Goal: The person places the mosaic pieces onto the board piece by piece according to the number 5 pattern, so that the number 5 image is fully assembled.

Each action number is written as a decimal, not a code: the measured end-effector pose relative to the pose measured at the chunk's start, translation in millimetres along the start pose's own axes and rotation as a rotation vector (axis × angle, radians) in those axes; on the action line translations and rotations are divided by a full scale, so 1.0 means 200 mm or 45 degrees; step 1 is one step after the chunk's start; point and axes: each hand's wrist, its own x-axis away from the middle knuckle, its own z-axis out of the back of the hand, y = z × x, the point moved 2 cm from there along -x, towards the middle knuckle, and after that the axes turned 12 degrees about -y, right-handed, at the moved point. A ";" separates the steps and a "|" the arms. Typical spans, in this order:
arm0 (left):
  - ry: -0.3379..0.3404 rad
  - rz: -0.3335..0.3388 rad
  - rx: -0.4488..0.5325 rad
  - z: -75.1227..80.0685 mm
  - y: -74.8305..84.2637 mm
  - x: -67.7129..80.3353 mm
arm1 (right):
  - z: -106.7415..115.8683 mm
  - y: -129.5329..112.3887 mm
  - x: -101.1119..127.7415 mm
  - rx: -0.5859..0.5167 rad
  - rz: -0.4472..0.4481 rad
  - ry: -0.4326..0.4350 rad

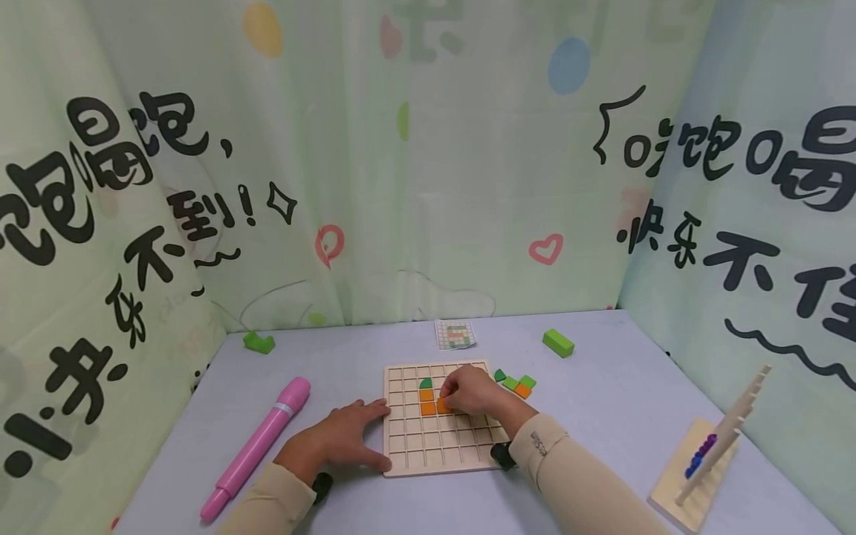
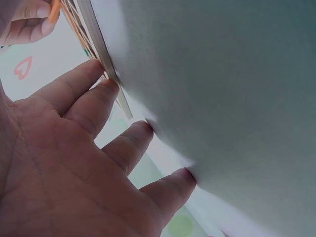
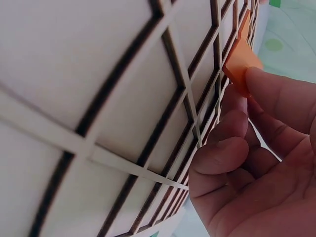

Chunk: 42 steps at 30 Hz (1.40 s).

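A pale wooden grid board (image 1: pixel 408 461) lies on the table. Two orange square tiles (image 1: pixel 427 402) and a dark green rounded tile (image 1: pixel 426 383) sit in one of its columns. My right hand (image 1: pixel 471 392) pinches another orange square tile (image 3: pixel 242 66) between thumb and fingers, right at the grid beside the lower orange tile. My left hand (image 1: pixel 344 438) is spread along the board's left edge, fingers straight. In the left wrist view, two fingertips (image 2: pixel 109 88) touch the board's side and the others rest on the table.
Loose green and orange tiles (image 1: pixel 511 383) lie right of the board. Behind it is a patterned card (image 1: pixel 456 334). A green block (image 1: pixel 558 342) and a green curved piece (image 1: pixel 258 342) stand farther out. A pink stick (image 1: pixel 257 449) lies left; a wooden peg stand with beads (image 1: pixel 702 468) is right.
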 end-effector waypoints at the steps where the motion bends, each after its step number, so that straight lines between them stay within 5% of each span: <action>1: 0.000 0.006 0.000 0.00 0.00 0.00 | 0.00 0.00 0.00 0.003 -0.001 0.001; 27: -0.007 -0.009 -0.023 0.00 0.02 -0.01 | 0.02 0.00 0.03 0.089 -0.013 0.021; 42: -0.006 0.039 -0.015 0.00 0.00 0.00 | 0.14 0.24 0.13 -0.122 -0.108 0.144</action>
